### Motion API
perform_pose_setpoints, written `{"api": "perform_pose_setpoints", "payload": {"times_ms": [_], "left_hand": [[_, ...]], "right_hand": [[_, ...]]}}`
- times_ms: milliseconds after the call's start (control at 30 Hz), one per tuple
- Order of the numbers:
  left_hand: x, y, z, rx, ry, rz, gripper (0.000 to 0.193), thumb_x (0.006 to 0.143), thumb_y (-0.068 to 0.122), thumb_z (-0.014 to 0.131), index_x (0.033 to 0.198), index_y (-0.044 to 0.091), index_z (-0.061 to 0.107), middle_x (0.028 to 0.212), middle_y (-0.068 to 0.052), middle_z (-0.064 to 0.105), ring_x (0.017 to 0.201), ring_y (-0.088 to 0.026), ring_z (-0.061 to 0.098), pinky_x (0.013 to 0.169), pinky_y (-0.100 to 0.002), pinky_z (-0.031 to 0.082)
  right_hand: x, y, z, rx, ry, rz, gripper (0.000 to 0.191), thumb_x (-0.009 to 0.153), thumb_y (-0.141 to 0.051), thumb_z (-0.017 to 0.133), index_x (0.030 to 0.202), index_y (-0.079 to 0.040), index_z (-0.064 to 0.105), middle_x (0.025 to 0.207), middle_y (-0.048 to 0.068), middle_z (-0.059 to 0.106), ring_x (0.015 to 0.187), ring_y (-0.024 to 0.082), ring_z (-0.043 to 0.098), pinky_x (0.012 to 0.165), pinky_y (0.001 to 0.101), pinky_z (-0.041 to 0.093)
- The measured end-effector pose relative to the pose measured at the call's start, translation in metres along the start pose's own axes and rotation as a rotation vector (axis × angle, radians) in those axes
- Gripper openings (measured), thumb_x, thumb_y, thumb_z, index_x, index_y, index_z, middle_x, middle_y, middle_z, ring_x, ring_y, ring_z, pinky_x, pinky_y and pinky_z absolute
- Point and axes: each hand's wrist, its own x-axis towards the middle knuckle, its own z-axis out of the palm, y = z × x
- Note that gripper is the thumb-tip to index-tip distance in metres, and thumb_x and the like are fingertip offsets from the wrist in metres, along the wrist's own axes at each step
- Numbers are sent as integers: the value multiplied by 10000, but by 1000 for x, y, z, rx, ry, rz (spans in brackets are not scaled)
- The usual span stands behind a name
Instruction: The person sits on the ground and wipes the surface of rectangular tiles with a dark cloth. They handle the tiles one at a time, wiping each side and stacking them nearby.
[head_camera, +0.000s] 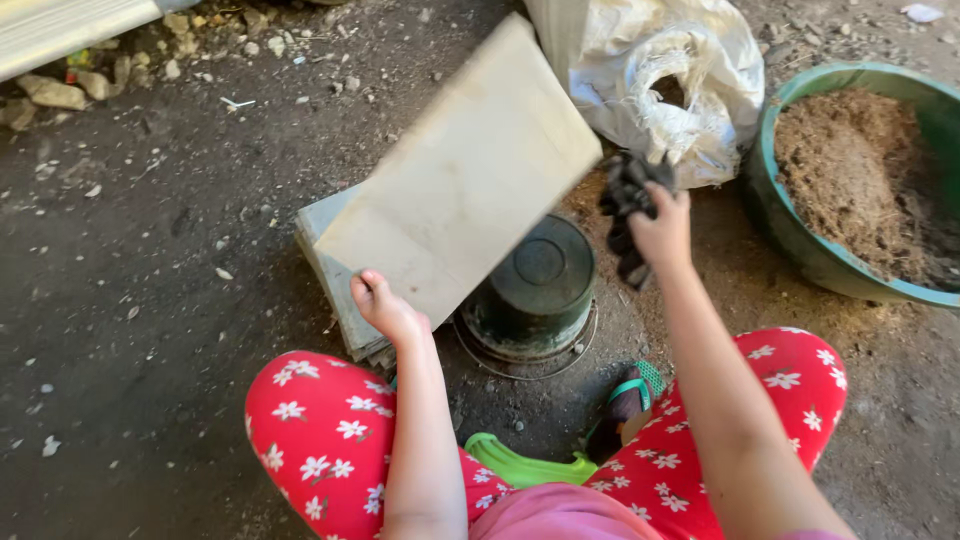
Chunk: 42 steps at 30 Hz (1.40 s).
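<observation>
We wear bright red trousers printed with small white flowers — five petals, yellowish centres. A pink top shows at the waist. Our forearms are bare, no sleeves, no jewellery. One foot sits in a sandal with green straps — the sole dark.

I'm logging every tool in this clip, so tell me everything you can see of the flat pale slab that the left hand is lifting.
The slab is a flat, pale grey-beige rectangle, stone or cement by its look, with a plain, faintly stained face. It is motion-blurred and tilted, its far corner raised. The left hand grips its near edge. It hangs over a stack of similar slabs and partly covers a dark round pot on the dirt ground.
</observation>
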Motion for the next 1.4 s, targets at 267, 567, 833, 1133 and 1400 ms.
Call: {"api": "perform_pose_setpoints", "payload": {"times_ms": [267, 567, 833, 1133, 1400], "left_hand": [[-17, 20, 14, -321, 47, -346, 204, 1031, 265, 537, 1191, 141, 513, 1303, -37, 571, 1235, -222, 517, 1078, -483, 449], [-148, 18, 92, -124, -949, -846, 458, 985, 178, 639, 1425, 180, 510, 1251, -42, 653, 1124, -227, 657, 921, -396, 524], [-143, -26, 123, 94, -796, -777, 467, 949, 156, 704, 1390, 94, 563, 1232, -148, 724, 961, -219, 741, 743, -293, 590], [-111, -99, 91, 230, -891, -774, 403, 1054, 141, 609, 1431, 214, 489, 1531, -124, 485, 1382, -361, 561, 1088, -566, 465], [-99, -116, 94, 283, -856, -731, 373, 1085, 167, 559, 1454, 196, 510, 1524, -129, 442, 1371, -356, 517, 1132, -581, 468]], "right_hand": [[-80, -80, 43, -209, -709, -219, 784, 897, -462, 794, 1550, -224, 431, 1593, 230, 316, 1477, 423, 283, 1106, 593, 278], [-106, -76, -119, 880, 273, 202, 265, 1024, -186, 607, 1252, -52, 633, 1184, 11, 671, 1068, 118, 604, 968, 300, 495], [-292, -19, -403, 788, 810, 267, 300, 1078, -88, 498, 1369, -62, 568, 1302, 37, 678, 1197, 186, 663, 1063, 343, 567], [-685, 25, -485, 141, 1278, 589, 340, 1193, -131, 449, 1456, 41, 579, 1434, 139, 678, 1290, 230, 680, 1146, 370, 555], [-833, 55, -374, 245, 1565, 764, 368, 1127, -217, 513, 1401, 21, 573, 1375, 114, 665, 1246, 231, 647, 1103, 375, 499]]}}
